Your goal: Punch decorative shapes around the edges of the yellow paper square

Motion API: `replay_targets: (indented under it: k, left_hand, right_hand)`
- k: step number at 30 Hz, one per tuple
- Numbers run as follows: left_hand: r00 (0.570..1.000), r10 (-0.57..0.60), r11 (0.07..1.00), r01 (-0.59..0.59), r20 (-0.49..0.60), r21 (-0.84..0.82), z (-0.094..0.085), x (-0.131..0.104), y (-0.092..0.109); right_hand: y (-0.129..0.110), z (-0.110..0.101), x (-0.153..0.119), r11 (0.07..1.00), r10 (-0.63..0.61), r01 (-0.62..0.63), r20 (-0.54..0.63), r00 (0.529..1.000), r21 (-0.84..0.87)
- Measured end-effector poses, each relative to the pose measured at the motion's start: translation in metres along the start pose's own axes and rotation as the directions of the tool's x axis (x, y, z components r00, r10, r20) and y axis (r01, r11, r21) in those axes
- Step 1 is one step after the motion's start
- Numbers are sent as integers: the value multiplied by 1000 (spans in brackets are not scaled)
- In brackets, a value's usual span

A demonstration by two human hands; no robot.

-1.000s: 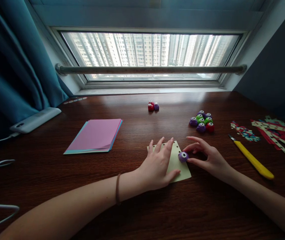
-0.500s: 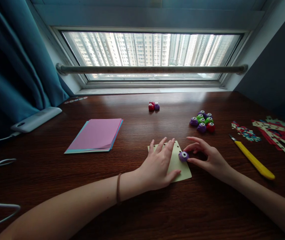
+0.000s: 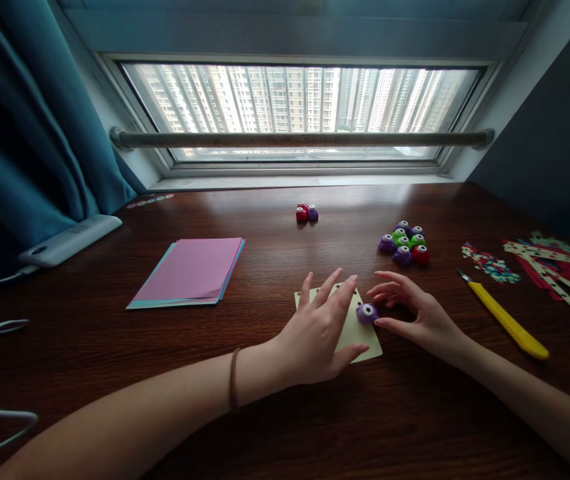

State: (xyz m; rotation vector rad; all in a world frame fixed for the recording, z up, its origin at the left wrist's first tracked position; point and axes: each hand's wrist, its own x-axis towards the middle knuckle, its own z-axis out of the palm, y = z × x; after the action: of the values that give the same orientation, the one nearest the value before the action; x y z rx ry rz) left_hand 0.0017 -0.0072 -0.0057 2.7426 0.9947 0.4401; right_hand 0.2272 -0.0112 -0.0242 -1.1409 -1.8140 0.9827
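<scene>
Holding the left hand (image 3: 315, 340) spread, fingers apart, over a pale yellow paper sheet (image 3: 359, 345), well in from the worktop's (image 3: 257, 267) far edge. Having a purple star punch (image 3: 367, 313) across the sheet's right edge, star button facing up, squat body too small to show a clear long axis. Touching the punch's right side with the thumb of the right hand (image 3: 412, 315), fingertips just behind; cannot tell whether that grip is clamped. Toward the worktop's right edge, a yellow craft knife (image 3: 512, 323), blade aimed far-left.
</scene>
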Motion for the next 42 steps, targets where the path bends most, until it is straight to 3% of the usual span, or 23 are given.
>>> replay_targets:
  k: [8,15,25,30,34,37,39,42]
  left_hand:
    - [996,-84,996,84,6,-9,6,-2,-2]
    - [999,35,998,-35,13,60,0,-1,1]
    - [999,32,997,-33,20,66,7,4,0]
    - [999,37,997,-38,6,62,6,2,0]
    - [999,37,998,-36,-2,50,5,2,0]
    - [999,41,997,-41,2,63,5,3,0]
    - [999,44,996,-44,3,77,6,3,-1]
    - [999,38,995,-38,2,89,7,3,-1]
  right_hand:
    - [0,0,0,1000,-5,6,18,1000,-31]
    - [-1,1,0,999,-1,1,11,1000,-47]
    - [1,0,-1,998,-12,14,30,999,-63]
    - [-15,4,6,1000,-5,3,-92,996,-27]
    - [-38,18,30,975,-60,2,-254,965,-222]
    - [-49,35,54,859,-211,50,-264,941,-510]
    - [-47,46,67,750,-264,30,-258,929,-660]
    - [-33,57,78,662,-211,-57,-259,943,-747]
